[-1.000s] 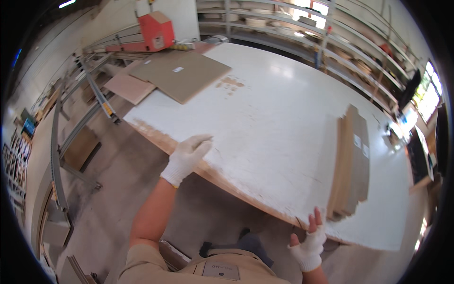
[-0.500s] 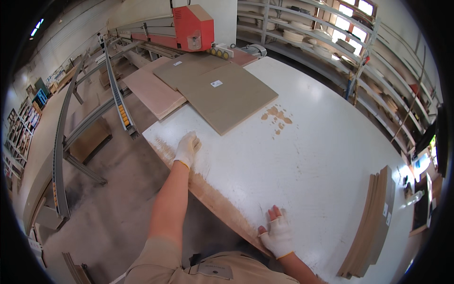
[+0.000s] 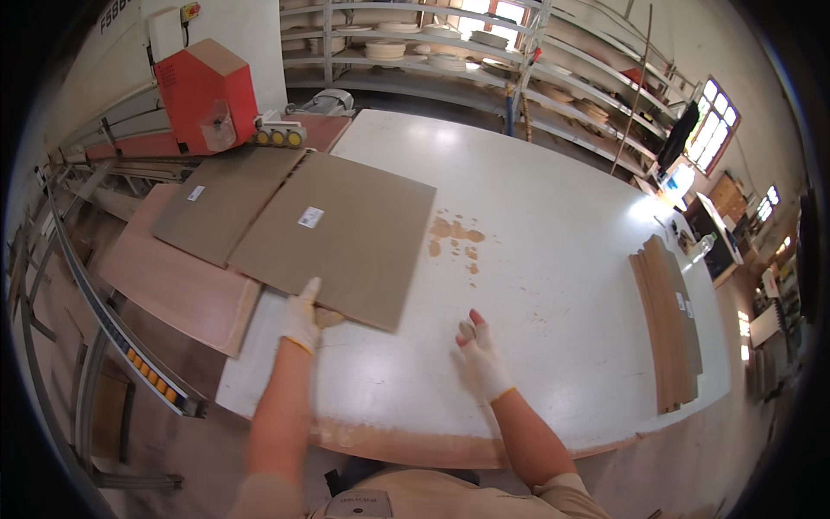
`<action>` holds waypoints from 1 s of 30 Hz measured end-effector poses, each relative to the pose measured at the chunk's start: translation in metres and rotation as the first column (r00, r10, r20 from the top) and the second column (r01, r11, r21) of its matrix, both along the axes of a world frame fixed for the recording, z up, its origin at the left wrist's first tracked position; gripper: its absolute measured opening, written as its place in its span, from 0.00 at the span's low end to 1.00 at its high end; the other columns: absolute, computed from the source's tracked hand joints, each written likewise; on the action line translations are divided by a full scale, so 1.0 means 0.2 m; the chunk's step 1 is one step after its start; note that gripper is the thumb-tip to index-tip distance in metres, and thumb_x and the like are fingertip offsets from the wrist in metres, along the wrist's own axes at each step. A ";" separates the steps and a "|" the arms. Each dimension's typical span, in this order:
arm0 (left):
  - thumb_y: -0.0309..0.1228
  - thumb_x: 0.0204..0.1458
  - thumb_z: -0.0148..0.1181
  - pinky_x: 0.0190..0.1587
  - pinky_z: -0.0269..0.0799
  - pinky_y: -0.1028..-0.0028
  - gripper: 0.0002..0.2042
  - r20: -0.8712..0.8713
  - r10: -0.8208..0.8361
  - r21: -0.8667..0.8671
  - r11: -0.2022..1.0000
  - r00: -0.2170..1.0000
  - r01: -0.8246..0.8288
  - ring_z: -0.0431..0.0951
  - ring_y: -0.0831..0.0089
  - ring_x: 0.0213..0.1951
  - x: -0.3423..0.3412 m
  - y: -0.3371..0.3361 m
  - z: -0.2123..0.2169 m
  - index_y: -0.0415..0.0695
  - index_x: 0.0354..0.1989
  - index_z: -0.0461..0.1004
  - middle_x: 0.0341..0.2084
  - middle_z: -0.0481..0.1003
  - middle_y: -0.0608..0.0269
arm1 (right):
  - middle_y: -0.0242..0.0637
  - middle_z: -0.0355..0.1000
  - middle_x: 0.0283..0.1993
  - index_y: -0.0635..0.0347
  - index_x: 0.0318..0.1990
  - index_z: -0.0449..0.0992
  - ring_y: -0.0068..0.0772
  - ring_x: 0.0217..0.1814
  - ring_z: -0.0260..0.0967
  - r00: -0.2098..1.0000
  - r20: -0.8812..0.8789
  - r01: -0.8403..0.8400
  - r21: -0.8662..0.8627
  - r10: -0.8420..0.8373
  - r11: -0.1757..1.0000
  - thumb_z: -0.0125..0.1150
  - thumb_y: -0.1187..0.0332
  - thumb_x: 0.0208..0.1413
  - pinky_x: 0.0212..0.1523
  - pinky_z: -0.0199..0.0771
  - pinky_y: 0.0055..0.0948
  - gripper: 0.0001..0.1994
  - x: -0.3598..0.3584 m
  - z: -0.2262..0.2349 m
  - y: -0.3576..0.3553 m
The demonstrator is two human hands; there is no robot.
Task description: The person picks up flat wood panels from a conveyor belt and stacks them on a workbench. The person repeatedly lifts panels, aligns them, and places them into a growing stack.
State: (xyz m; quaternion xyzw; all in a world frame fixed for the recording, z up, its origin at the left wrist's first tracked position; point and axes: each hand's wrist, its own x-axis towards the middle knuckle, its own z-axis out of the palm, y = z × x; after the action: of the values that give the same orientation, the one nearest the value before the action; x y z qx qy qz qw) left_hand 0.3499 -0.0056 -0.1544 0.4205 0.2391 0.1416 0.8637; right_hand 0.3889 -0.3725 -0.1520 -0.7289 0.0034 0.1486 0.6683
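Note:
A square grey-brown panel (image 3: 346,225) with a white label lies at the left of the white table (image 3: 536,346). My left hand (image 3: 303,324), in a white glove with a yellow cuff, grips its near edge, thumb on top and the fingers partly hidden below. Beside that panel is a second grey-brown panel (image 3: 216,203), also labelled, resting over a pinkish board (image 3: 173,277). My right hand (image 3: 486,356), in a fingertip-less white glove, hovers over the middle of the table. Its fingers are loosely bent and apart, holding nothing.
At the far left stands a red machine head (image 3: 207,99) with yellow rollers. A stack of narrow brown boards (image 3: 666,324) lies on the table's right side. Shelves with round coils (image 3: 389,52) line the back wall. A roller rail (image 3: 130,337) runs along the left.
My view has turned to the right. My left hand has moved from the table's near edge onto the panel's edge. The right hand has left the table edge and reached forward.

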 end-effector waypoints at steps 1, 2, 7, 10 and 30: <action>0.38 0.67 0.66 0.36 0.92 0.56 0.24 0.000 0.015 0.048 0.999 1.000 -0.015 0.88 0.53 0.47 0.00 -0.04 0.02 0.41 0.66 0.70 0.52 0.82 0.51 | 0.50 0.59 0.81 0.59 0.82 0.54 0.46 0.77 0.64 0.999 0.023 0.038 0.063 -0.039 0.997 0.60 0.65 0.71 0.74 0.68 0.41 0.36 0.08 0.03 0.15; 0.36 0.66 0.67 0.31 0.91 0.58 0.23 -0.033 0.036 0.033 0.999 0.999 -0.035 0.89 0.54 0.43 0.00 -0.08 0.04 0.42 0.65 0.71 0.51 0.82 0.52 | 0.47 0.58 0.81 0.58 0.83 0.50 0.41 0.73 0.66 0.993 -0.024 0.119 -0.015 -0.119 0.993 0.57 0.65 0.74 0.71 0.70 0.40 0.36 0.17 0.08 0.29; 0.33 0.65 0.69 0.32 0.90 0.57 0.21 -0.033 -0.035 -0.132 0.991 0.999 0.030 0.87 0.56 0.37 -0.09 -0.34 0.07 0.40 0.62 0.71 0.47 0.82 0.54 | 0.54 0.71 0.71 0.67 0.78 0.58 0.46 0.71 0.72 0.980 -0.065 0.171 -0.234 -0.191 0.957 0.64 0.57 0.65 0.64 0.77 0.43 0.39 0.41 0.21 0.54; 0.34 0.66 0.69 0.33 0.87 0.59 0.18 -0.115 -0.118 -0.161 0.982 0.986 0.099 0.86 0.57 0.36 -0.17 -0.44 0.09 0.39 0.58 0.74 0.43 0.82 0.54 | 0.58 0.74 0.67 0.69 0.73 0.66 0.50 0.72 0.72 0.996 -0.045 0.049 -0.465 -0.079 0.884 0.64 0.56 0.65 0.65 0.76 0.40 0.34 0.38 0.24 0.46; 0.48 0.72 0.49 0.68 0.64 0.48 0.25 -0.107 0.466 0.655 -0.631 0.878 0.415 0.70 0.43 0.64 0.02 1.32 -0.02 0.36 0.62 0.73 0.63 0.72 0.42 | 0.49 0.72 0.71 0.56 0.68 0.75 0.51 0.74 0.70 0.864 0.095 -0.313 -0.669 0.494 0.675 0.57 0.54 0.68 0.72 0.70 0.45 0.25 0.01 0.43 0.87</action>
State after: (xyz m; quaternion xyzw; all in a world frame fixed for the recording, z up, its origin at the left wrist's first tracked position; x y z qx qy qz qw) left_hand 0.3535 0.2582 -0.1579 0.9539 0.1826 0.1944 -0.1377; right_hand 0.3912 -0.1994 -0.0651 -0.9052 -0.1996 0.1838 0.3272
